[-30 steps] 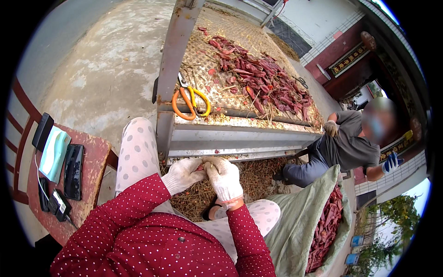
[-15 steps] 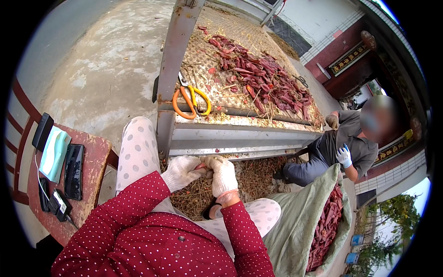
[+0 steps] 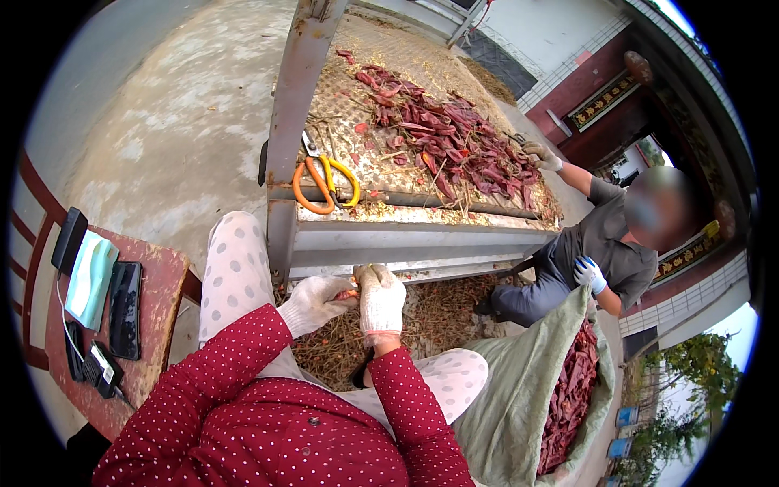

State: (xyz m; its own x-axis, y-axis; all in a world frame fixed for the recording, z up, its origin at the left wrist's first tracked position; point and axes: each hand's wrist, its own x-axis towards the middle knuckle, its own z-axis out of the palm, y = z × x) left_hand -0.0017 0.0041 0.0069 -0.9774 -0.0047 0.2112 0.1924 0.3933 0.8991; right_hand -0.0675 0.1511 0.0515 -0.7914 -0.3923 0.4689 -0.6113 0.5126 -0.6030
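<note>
My left hand (image 3: 315,305), in a white knit glove, pinches a small piece of dried red chili pepper (image 3: 347,294) over the gap between my knees. Right beside it, my right hand (image 3: 381,299), gloved the same way, is closed at the other end of the pepper; its fingertips are partly hidden. Scissors with orange and yellow handles (image 3: 326,183) lie at the near left corner of the metal platform (image 3: 422,235). A long heap of dried red chili peppers (image 3: 462,142) covers the platform's middle, with loose stems around it.
A green sack (image 3: 511,381) full of dried peppers stands at my right. Across the corner sits a co-worker (image 3: 608,219) in grey, with gloves on. At left, a worn red chair (image 3: 166,316) holds a phone, a blue packet and small devices. Stems litter the ground (image 3: 442,316).
The co-worker's one gloved hand has reached out to the far right edge of the pepper heap. My right hand has turned slightly, and both my hands stay together at the pepper.
</note>
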